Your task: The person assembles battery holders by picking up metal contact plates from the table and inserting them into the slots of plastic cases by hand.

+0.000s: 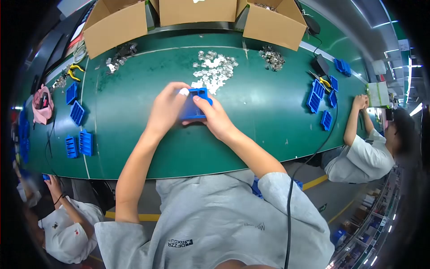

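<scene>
Above the green table, a blue plastic tray with compartments (195, 112) is held between my two hands. My right hand (213, 117) grips its right side, with the thumb over the top face. At the tray's left edge is my left hand (169, 107), blurred, its fingers bent; a small white piece or finger cover (184, 92) shows at a fingertip. Whether the left fingers grip the tray or a small part is unclear. Just beyond the hands lies a loose pile of clear and white small parts (215, 69).
Cardboard boxes (197, 13) line the far edge. Small metal parts (272, 58) lie at the back right, dark parts (121, 57) at the back left. Blue trays (316, 95) and pliers (75, 72) rest at the sides. A black cable (290, 210) hangs nearby. Co-workers (369, 154) sit on both sides.
</scene>
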{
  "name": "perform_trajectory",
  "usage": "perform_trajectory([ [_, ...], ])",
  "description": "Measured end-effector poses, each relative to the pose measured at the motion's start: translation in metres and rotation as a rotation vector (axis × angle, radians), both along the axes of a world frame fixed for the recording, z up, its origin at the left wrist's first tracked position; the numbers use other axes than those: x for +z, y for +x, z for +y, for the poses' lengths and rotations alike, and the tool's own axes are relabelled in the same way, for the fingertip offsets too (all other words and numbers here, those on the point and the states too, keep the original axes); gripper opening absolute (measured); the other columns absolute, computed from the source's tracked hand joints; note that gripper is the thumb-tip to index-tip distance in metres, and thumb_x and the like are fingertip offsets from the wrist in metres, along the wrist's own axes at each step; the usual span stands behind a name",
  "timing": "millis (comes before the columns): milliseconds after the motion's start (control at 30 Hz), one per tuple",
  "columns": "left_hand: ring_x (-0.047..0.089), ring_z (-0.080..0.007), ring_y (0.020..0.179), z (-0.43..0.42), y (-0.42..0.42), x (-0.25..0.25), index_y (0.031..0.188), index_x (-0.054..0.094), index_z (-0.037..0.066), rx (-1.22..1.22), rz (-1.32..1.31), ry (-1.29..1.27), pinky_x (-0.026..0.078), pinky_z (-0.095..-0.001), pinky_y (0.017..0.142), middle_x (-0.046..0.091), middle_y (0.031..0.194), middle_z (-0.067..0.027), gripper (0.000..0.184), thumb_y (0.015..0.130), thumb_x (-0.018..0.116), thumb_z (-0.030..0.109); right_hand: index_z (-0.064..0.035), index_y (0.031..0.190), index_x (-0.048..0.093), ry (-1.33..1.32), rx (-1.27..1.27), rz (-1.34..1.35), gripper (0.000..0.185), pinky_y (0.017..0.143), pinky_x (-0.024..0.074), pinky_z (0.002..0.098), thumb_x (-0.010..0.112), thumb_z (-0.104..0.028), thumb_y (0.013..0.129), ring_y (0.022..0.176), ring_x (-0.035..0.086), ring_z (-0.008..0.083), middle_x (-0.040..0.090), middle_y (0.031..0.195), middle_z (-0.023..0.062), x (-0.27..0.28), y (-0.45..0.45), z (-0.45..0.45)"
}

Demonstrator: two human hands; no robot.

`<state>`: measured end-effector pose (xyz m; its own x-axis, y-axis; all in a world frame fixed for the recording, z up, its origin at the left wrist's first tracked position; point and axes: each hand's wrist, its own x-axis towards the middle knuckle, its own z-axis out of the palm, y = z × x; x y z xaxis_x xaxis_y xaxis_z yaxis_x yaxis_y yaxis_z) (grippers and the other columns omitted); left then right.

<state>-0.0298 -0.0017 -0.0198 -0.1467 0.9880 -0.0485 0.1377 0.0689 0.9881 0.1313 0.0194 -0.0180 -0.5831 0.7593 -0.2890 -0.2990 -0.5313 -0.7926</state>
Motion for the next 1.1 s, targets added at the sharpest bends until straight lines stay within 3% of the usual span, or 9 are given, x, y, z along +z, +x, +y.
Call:
perform_trajectory([
  [200,0.058,-0.0107,0.082,0.001,0.002,0.007,0.108,0.059,0.000,-0.073,-0.168,0.027,0.048,-0.0256,0.073,0.062,0.091,-0.0046,0.025,0.095,0.058,0.021,0.0007,0.116,0.054,0.222,-0.051,-0.147,0.030,0.075,0.0513,0.0262,0.053,-0.021,0.096,0.086,0.059,0.0093,0.062,0.096,0.0052,-0.004,0.003,0.005],
  [333,0.055,-0.0066,0.082,0.000,-0.004,0.008,0.109,0.058,0.001,-0.159,-0.220,-0.057,0.045,-0.0227,0.068,0.060,0.091,-0.0021,0.029,0.096,0.058,0.027,0.0008,0.117,0.055,0.257,-0.107,-0.161,0.033,0.078,0.0500,0.0258,0.059,-0.023,0.094,0.089,0.058,0.0098,0.062,0.098,0.0051,-0.005,0.000,0.002],
  [500,0.056,-0.0078,0.085,-0.004,-0.003,0.012,0.110,0.058,0.002,-0.174,-0.209,0.040,0.047,-0.0237,0.074,0.060,0.095,-0.0030,0.026,0.096,0.059,0.024,0.0005,0.118,0.056,0.432,-0.158,-0.227,0.039,0.078,0.0489,0.0254,0.064,-0.028,0.092,0.092,0.056,0.0101,0.061,0.100,0.0054,-0.001,0.003,-0.001],
  [633,0.056,-0.0093,0.087,-0.006,-0.003,0.013,0.111,0.057,0.002,-0.182,-0.181,0.045,0.047,-0.0250,0.080,0.060,0.097,-0.0032,0.025,0.096,0.060,0.022,0.0015,0.109,0.061,0.458,-0.175,-0.313,0.037,0.076,0.0488,0.0257,0.067,-0.029,0.090,0.086,0.057,0.0092,0.063,0.093,0.0045,0.013,0.006,-0.001],
  [733,0.054,-0.0102,0.098,-0.007,-0.004,0.016,0.113,0.057,0.002,-0.241,-0.172,0.025,0.045,-0.0250,0.087,0.058,0.106,-0.0028,0.027,0.095,0.061,0.022,0.0020,0.101,0.065,0.492,-0.244,-0.358,0.031,0.073,0.0495,0.0253,0.068,-0.027,0.090,0.081,0.058,0.0086,0.065,0.088,0.0034,0.015,0.005,-0.002],
  [967,0.055,-0.0135,0.100,-0.008,-0.007,0.020,0.113,0.057,0.000,-0.271,-0.001,0.166,0.044,-0.0281,0.089,0.056,0.105,-0.0055,0.028,0.095,0.061,0.021,0.0021,0.100,0.067,0.764,-0.301,-0.445,0.026,0.064,0.0512,0.0254,0.072,-0.019,0.086,0.072,0.061,0.0086,0.068,0.080,0.0058,0.009,0.007,-0.001],
  [1100,0.054,-0.0130,0.098,-0.008,-0.002,0.013,0.112,0.057,0.000,-0.204,0.024,0.168,0.044,-0.0265,0.087,0.056,0.105,-0.0052,0.029,0.095,0.061,0.023,0.0022,0.099,0.067,0.695,-0.302,-0.468,0.025,0.064,0.0512,0.0254,0.071,-0.019,0.087,0.071,0.061,0.0090,0.068,0.079,0.0063,0.005,0.004,0.001],
])
